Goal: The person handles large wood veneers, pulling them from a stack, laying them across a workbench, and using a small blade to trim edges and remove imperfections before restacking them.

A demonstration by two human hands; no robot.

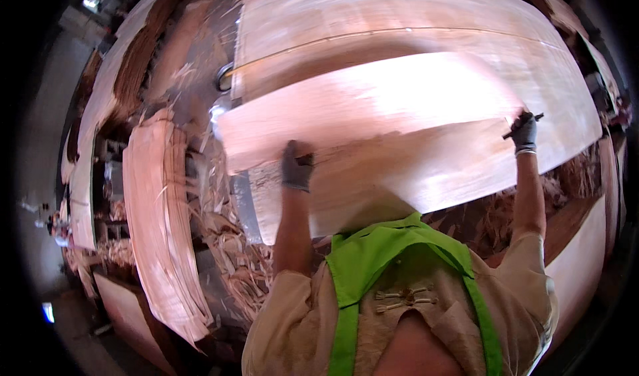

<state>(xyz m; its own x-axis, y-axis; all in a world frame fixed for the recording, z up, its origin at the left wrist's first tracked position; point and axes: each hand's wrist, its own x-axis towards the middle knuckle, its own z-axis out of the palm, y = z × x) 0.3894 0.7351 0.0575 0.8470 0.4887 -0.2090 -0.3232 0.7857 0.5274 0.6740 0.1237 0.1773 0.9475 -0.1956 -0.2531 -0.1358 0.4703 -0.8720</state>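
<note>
"Pinkish veneer strip (373,100), long and narrow: where does it lie from the left grip (297,168)?"

"Right at the fingers. That gloved grip is closed on its near edge, toward the left end. The strip runs off to the right grip (524,134), slanting above the broad pale sheets (413,180)."

"And what does the right grip hold?"

"It is closed around a dark rod (538,117) that pokes out on both sides of the fist. The strip's right corner meets that grip; whether the fingers pinch it too, one cannot tell."

"Which edge is nearest the left grip?"

"The left edge of the sheets, a little way out from it. The strip's left end juts past that edge."

"Where is there room?"

"Beyond both grips, bare sheet stretches far past the strip, crossed by a thin yellowish line (266,57). Some bare sheet also lies right of the right grip, and more between the grips, up to the green apron (349,279)."

"And left of the left grip?"

"Tighter: scraps (233,263) litter the gap before a tall veneer stack (160,209)."
</note>
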